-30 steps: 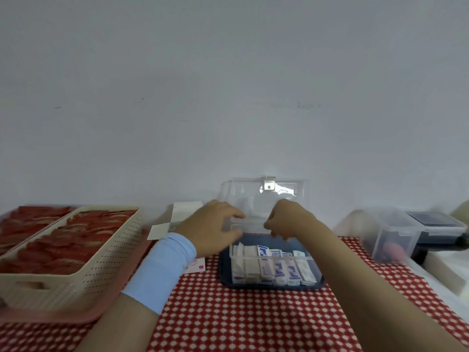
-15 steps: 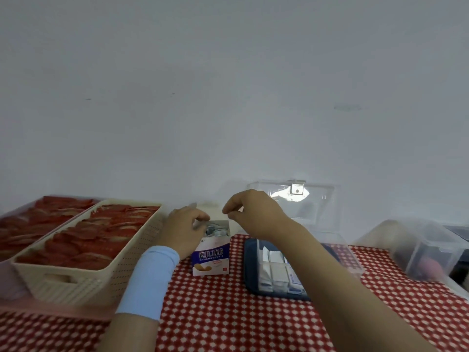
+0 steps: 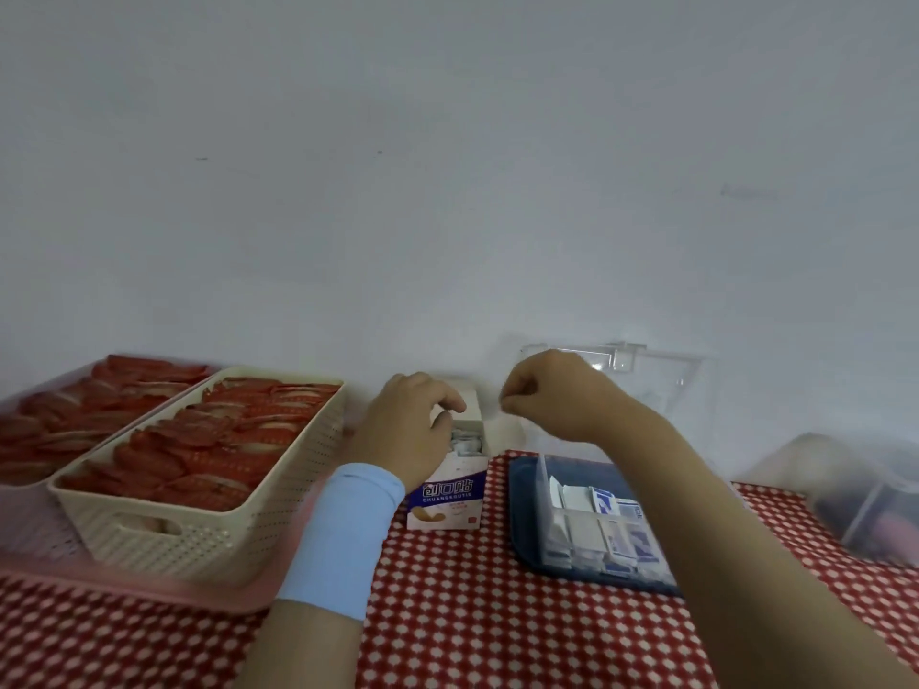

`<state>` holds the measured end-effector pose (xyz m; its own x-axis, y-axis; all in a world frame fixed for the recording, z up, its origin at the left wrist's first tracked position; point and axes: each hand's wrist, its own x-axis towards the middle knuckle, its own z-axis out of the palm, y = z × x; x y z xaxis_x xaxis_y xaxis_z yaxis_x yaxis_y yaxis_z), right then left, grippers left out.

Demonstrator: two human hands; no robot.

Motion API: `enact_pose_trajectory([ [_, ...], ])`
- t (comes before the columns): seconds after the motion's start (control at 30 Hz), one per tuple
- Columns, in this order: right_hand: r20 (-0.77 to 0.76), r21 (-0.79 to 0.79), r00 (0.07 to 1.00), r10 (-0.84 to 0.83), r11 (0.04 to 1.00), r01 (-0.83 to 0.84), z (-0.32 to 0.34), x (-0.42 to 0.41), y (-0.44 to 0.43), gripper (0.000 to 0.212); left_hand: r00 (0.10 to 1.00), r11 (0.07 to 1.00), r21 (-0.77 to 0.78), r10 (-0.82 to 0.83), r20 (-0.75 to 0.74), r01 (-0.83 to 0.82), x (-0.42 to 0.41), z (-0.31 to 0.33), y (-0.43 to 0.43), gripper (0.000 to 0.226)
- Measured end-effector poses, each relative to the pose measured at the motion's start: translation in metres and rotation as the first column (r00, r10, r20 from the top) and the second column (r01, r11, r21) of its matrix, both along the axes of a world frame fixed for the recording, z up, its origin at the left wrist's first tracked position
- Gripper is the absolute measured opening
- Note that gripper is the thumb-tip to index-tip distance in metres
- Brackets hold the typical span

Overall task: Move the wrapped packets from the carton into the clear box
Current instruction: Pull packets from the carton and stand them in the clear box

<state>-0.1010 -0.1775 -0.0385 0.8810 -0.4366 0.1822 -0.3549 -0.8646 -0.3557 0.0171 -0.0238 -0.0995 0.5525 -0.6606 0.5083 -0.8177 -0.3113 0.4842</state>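
- I see the carton (image 3: 445, 494) upright on the table with the red checked cloth (image 3: 497, 614), near the far edge and about in the middle. Its top is open, with one flap up against the wall.
- Inside the open top there are wrapped packets (image 3: 466, 442), standing close together, white with some blue.
- My operator's left hand (image 3: 403, 430) grips the carton from its left side. The fingers are curled over the open top and the thumb is at the rim.
- The right hand (image 3: 552, 395) hovers just right of the carton top, above the table. Its fingers are curled in and the thumb meets the forefinger. It is blurred there, so I cannot tell if something small is pinched between them.
- The clear box (image 3: 547, 489) stands just right of the carton, on a dark blue tray (image 3: 522, 514). Its lid (image 3: 646, 370) is open and stands against the wall.
- More packets (image 3: 601, 509) already stand in a row inside the clear box; the right forearm covers part of them.
- The left wrist has a light blue band (image 3: 343, 534).
- On the left side of the table a cream basket (image 3: 199, 529) full of red sachets (image 3: 214, 440) rests on a pink tray (image 3: 149, 584). More red sachets lie behind it, toward the far left corner.
- By the right edge stands another clear container (image 3: 855, 494), blurred.
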Motion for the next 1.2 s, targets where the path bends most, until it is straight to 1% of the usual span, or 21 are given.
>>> enact_pose_trajectory([
  [0.07, -0.041, 0.014, 0.996, -0.078, 0.997, 0.079, 0.004, -0.019, -0.016, 0.008, 0.997, 0.997, -0.026, -0.071, 0.031, 0.072, -0.013, 0.005, -0.008, 0.023],
  [0.13, -0.135, -0.001, 0.983, -0.124, 0.992, 0.125, 0.001, -0.033, -0.028, 0.007, 0.985, 0.985, -0.028, -0.169, 0.028, 0.17, -0.03, 0.009, -0.017, 0.022],
  [0.2, -0.265, -0.049, 0.955, -0.135, 0.991, 0.126, -0.009, -0.04, -0.031, 0.006, 0.966, 0.965, 0.033, -0.259, 0.005, 0.259, -0.045, 0.009, -0.025, 0.021],
  [0.27, -0.36, -0.072, 0.923, -0.133, 0.991, 0.114, -0.023, -0.042, -0.032, 0.012, 0.946, 0.938, 0.125, -0.321, -0.03, 0.323, -0.057, 0.006, -0.032, 0.021],
  [0.33, -0.418, -0.068, 0.9, -0.125, 0.992, 0.106, -0.033, -0.04, -0.03, 0.016, 0.938, 0.916, 0.201, -0.345, -0.045, 0.346, -0.063, 0.001, -0.036, 0.023],
  [0.37, -0.449, -0.059, 0.885, -0.12, 0.993, 0.104, -0.036, -0.04, -0.028, 0.017, 0.938, 0.911, 0.227, -0.347, -0.028, 0.344, -0.065, 0.0, -0.037, 0.024],
  [0.4, -0.49, -0.052, 0.866, -0.104, 0.995, 0.09, -0.039, -0.04, -0.026, 0.019, 0.938, 0.91, 0.246, -0.346, 0.002, 0.335, -0.067, -0.002, -0.038, 0.027],
  [0.47, -0.565, -0.065, 0.823, -0.053, 0.998, 0.019, -0.043, -0.038, -0.021, 0.033, 0.936, 0.91, 0.278, -0.342, 0.082, 0.308, -0.068, -0.004, -0.039, 0.036],
  [0.5, -0.582, -0.065, 0.813, -0.028, 0.998, -0.012, -0.044, -0.038, -0.019, 0.036, 0.933, 0.91, 0.296, -0.339, 0.121, 0.292, -0.068, -0.005, -0.039, 0.04],
  [0.6, -0.572, -0.017, 0.82, 0.036, 0.998, -0.055, -0.046, -0.04, -0.02, 0.02, 0.925, 0.901, 0.335, -0.343, 0.164, 0.274, -0.065, -0.01, -0.04, 0.047],
  [0.63, -0.544, 0.004, 0.838, 0.04, 0.999, -0.045, -0.045, -0.041, -0.023, 0.023, 0.924, 0.898, 0.335, -0.35, 0.156, 0.283, -0.065, -0.012, -0.041, 0.046],
  [0.7, -0.443, 0.032, 0.896, -0.015, 0.999, 0.032, -0.045, -0.043, -0.031, 0.021, 0.924, 0.898, 0.318, -0.358, 0.132, 0.303, -0.063, -0.013, -0.04, 0.046],
  [0.77, -0.384, -0.002, 0.92, -0.08, 0.996, 0.086, -0.045, -0.043, -0.037, 0.03, 0.931, 0.909, 0.278, -0.351, 0.102, 0.312, -0.062, -0.011, -0.039, 0.046],
  [0.83, -0.41, -0.049, 0.905, -0.115, 0.993, 0.104, -0.047, -0.041, -0.04, 0.023, 0.942, 0.926, 0.217, -0.329, 0.071, 0.308, -0.061, -0.008, -0.038, 0.043],
  [0.93, -0.468, -0.078, 0.875, -0.128, 0.992, 0.104, -0.051, -0.035, -0.035, 0.037, 0.956, 0.947, 0.178, -0.284, 0.07, 0.268, -0.055, -0.004, -0.033, 0.034],
  [1.03, -0.483, -0.099, 0.867, -0.121, 0.992, 0.083, -0.058, -0.027, -0.032, 0.037, 0.968, 0.956, 0.178, -0.245, 0.06, 0.231, -0.048, -0.002, -0.029, 0.032],
  [1.13, -0.46, -0.049, 0.883, -0.09, 0.996, 0.076, -0.055, -0.027, -0.028, 0.034, 0.977, 0.964, 0.172, -0.211, 0.027, 0.203, -0.04, -0.002, -0.025, 0.031],
  [1.2, -0.397, -0.003, 0.914, -0.081, 0.996, 0.087, -0.043, -0.034, -0.031, 0.029, 0.984, 0.974, 0.146, -0.177, 0.001, 0.175, -0.034, 0.001, -0.021, 0.03],
])
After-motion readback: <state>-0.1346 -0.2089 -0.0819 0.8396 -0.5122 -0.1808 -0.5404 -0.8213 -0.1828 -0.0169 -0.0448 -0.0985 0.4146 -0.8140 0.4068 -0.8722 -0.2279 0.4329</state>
